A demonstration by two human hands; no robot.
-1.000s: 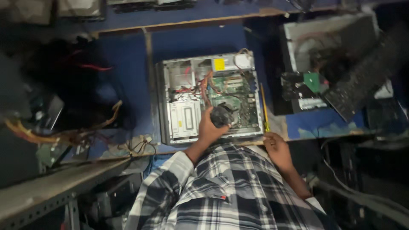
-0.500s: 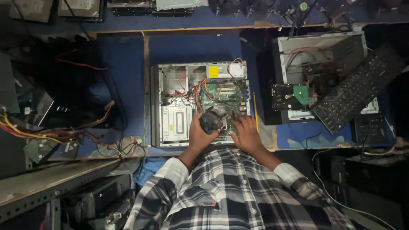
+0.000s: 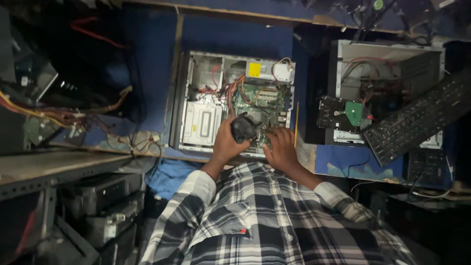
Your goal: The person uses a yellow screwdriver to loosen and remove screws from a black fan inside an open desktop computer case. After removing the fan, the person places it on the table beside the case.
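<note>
Blue workbench point(image 3: 147, 73) — an open computer case point(image 3: 235, 103) lies flat on it. Left hand point(image 3: 226, 142) wraps a black fan point(image 3: 244, 128) over the green board point(image 3: 257, 105); right hand point(image 3: 280, 147) rests spread, holding nothing — a keyboard point(image 3: 417, 120) lies well apart.

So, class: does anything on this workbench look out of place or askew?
Yes. A black keyboard leans tilted across the second open computer case instead of lying flat. A bare hard drive sits loose at that case's edge, and loose cables sprawl on the left.
</note>
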